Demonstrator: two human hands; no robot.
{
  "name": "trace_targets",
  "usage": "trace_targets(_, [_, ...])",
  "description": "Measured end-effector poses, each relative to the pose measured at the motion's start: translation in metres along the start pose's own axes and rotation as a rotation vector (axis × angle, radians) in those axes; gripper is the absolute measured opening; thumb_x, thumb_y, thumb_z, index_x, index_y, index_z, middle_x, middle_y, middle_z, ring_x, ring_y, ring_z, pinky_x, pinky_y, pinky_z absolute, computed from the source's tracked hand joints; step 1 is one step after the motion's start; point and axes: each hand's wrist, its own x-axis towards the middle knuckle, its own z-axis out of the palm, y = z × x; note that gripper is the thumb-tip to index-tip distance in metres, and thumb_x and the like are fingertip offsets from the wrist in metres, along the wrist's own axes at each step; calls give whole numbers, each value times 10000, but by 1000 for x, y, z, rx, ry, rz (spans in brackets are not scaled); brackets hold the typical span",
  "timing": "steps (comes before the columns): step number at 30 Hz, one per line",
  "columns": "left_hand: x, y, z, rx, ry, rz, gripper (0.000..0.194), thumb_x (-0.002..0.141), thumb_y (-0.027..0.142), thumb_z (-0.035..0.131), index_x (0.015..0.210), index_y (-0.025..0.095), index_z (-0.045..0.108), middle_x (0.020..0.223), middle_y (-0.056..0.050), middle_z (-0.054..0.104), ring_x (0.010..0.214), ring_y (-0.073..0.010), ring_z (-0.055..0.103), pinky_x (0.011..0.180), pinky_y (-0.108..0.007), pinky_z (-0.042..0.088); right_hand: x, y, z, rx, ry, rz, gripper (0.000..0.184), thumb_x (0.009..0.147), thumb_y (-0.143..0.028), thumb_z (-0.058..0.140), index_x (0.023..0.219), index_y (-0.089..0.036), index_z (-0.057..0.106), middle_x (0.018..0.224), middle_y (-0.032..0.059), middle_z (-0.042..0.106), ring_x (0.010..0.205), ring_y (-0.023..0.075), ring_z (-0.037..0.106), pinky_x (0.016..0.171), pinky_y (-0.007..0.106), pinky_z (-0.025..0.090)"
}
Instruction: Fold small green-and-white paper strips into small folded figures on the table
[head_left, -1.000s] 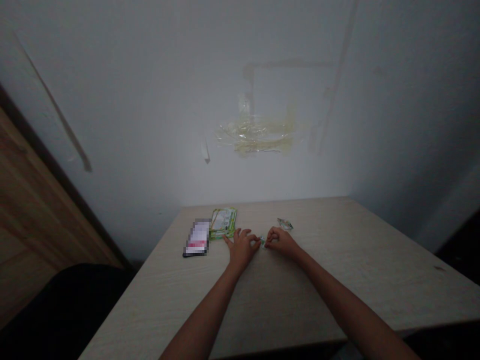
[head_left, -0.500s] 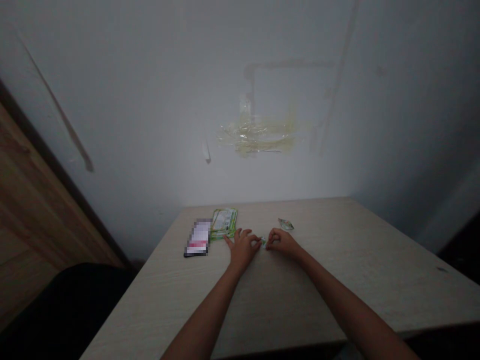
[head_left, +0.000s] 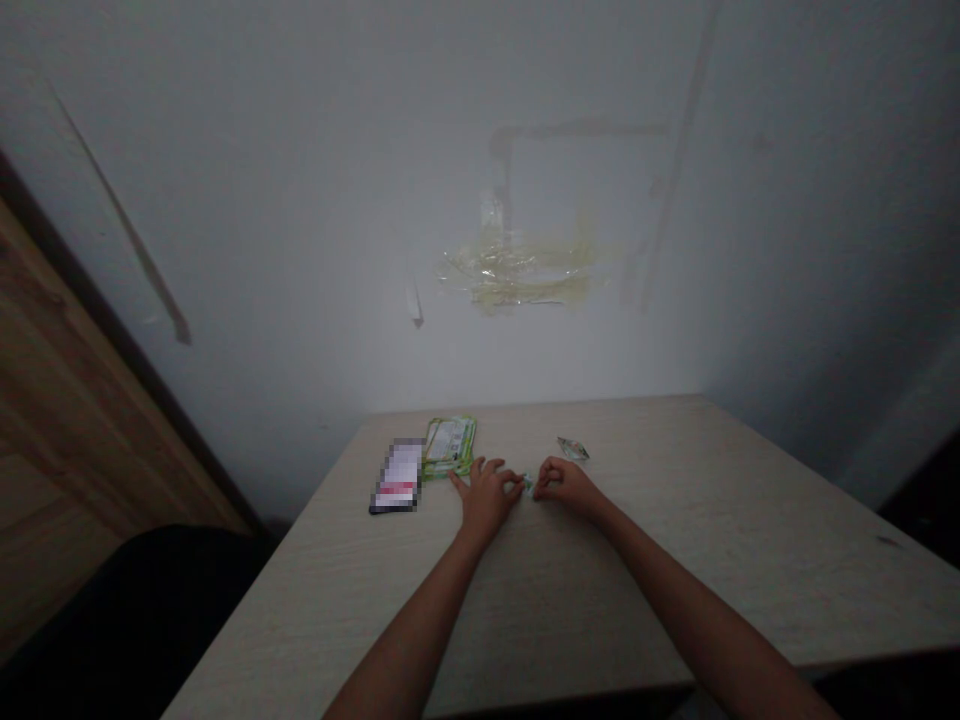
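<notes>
Both my hands rest on a pale wooden table (head_left: 570, 600) and meet over a tiny green-and-white scrap of wrapper (head_left: 526, 484). My left hand (head_left: 486, 493) lies on the table with its fingertips pinching the scrap's left end. My right hand (head_left: 564, 481) is curled and pinches the scrap's right end. Just beyond my right hand lies a small folded green wrapper piece (head_left: 573, 448). A stack of green-and-white packets (head_left: 449, 446) lies beyond my left hand.
A phone (head_left: 397, 476) lies left of the packets. The table's far edge meets a white wall with old tape residue (head_left: 517, 275). A wooden panel (head_left: 52, 420) stands at the left, and a dark shape (head_left: 120, 620) fills the lower left.
</notes>
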Motion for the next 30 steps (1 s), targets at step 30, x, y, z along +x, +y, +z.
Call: trace_targets(30, [1,-3,-3,-111,16,-6,187,817,352,634,995,345,693,1238,-7,635,1301,-288,398,1081,-725,43,2,6,3,-503,127,-239,202,781,-304,657,955,-282,757,988,27,743,1083,249,578,1025,439,366])
